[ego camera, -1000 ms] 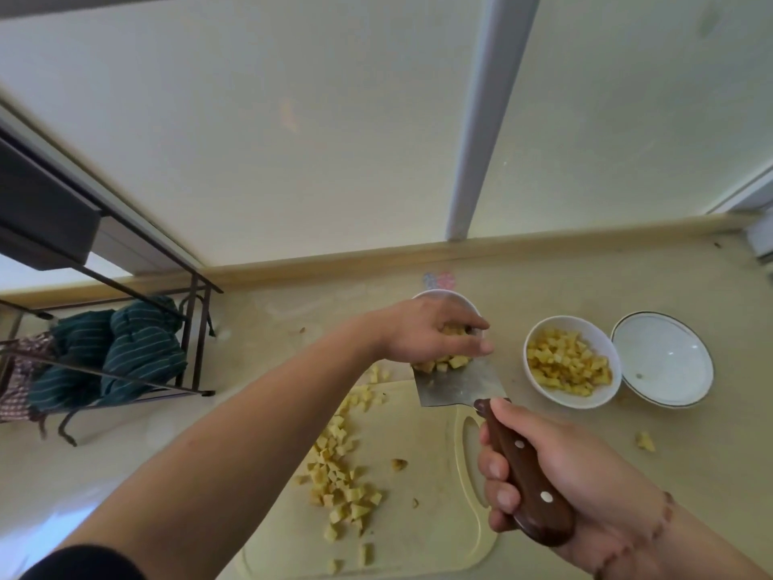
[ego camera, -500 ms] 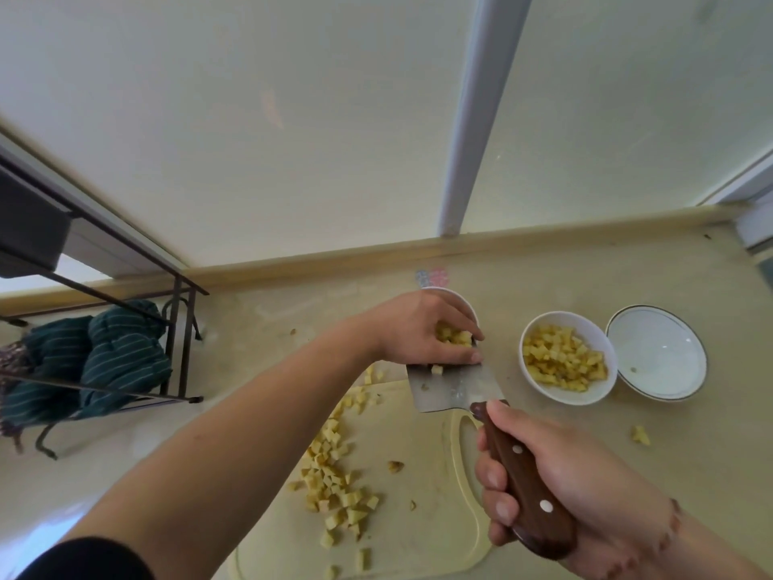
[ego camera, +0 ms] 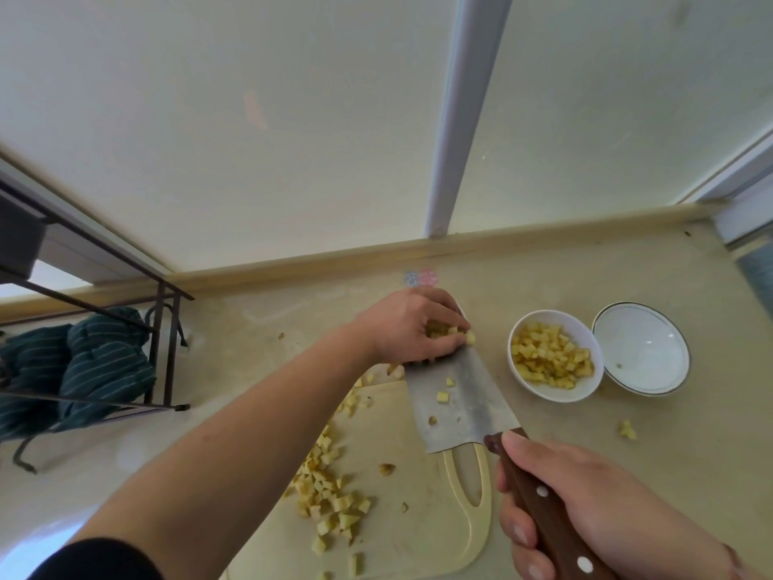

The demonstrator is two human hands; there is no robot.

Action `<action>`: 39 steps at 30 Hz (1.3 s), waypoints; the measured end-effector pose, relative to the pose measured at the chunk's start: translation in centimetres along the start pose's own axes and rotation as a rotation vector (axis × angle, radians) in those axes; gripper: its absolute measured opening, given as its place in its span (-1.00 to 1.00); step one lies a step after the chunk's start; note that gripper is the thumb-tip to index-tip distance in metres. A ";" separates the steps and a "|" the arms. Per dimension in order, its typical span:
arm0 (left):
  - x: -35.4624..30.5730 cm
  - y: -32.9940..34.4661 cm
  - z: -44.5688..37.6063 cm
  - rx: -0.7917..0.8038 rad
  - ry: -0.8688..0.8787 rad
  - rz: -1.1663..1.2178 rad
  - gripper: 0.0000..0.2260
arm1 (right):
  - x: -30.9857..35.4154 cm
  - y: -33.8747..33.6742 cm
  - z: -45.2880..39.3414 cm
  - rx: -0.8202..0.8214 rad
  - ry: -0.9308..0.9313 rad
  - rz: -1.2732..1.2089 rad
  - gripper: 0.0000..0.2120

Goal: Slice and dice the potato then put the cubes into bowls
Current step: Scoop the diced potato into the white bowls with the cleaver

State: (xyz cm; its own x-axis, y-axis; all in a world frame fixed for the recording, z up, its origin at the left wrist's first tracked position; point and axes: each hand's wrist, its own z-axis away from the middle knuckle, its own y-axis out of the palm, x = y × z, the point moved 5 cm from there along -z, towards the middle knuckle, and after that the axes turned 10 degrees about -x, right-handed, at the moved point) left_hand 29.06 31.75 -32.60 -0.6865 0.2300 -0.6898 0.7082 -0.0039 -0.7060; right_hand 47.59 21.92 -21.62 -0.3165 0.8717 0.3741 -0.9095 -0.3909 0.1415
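Observation:
My right hand (ego camera: 594, 508) grips the brown wooden handle of a cleaver (ego camera: 460, 395), whose blade lies flat over the far end of the cutting board (ego camera: 401, 533). My left hand (ego camera: 408, 328) sits at the blade's tip with its fingers curled over a clump of potato cubes (ego camera: 449, 333). It hides most of a white bowl (ego camera: 462, 310) underneath. A few cubes stay on the blade. A pile of diced potato (ego camera: 326, 491) lies on the board's left side. To the right stand a white bowl of cubes (ego camera: 585, 389) and an empty white bowl (ego camera: 642, 353).
A stray potato bit (ego camera: 627, 431) lies on the beige counter right of the cleaver. A black wire rack with dark striped cloth (ego camera: 96, 362) stands at the left. The wall and a white vertical pipe (ego camera: 456, 119) close off the back.
My left hand has swept most cubes off the blade's tip toward the hidden bowl. More bare blade shows, with only a few cubes left on it.

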 end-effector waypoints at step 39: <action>0.0 1.4 0.2 -0.051 0.164 -0.376 -0.61 | -1.4 -3.5 0.7 -0.040 -0.075 0.364 -0.60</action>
State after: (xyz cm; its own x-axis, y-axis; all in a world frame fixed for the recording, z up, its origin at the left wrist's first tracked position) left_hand 30.01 31.54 -33.68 -0.8667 0.3579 -0.3475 0.4228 0.1574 -0.8924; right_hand 51.42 21.88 -22.03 -0.6019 0.6531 0.4596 -0.7513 -0.6582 -0.0486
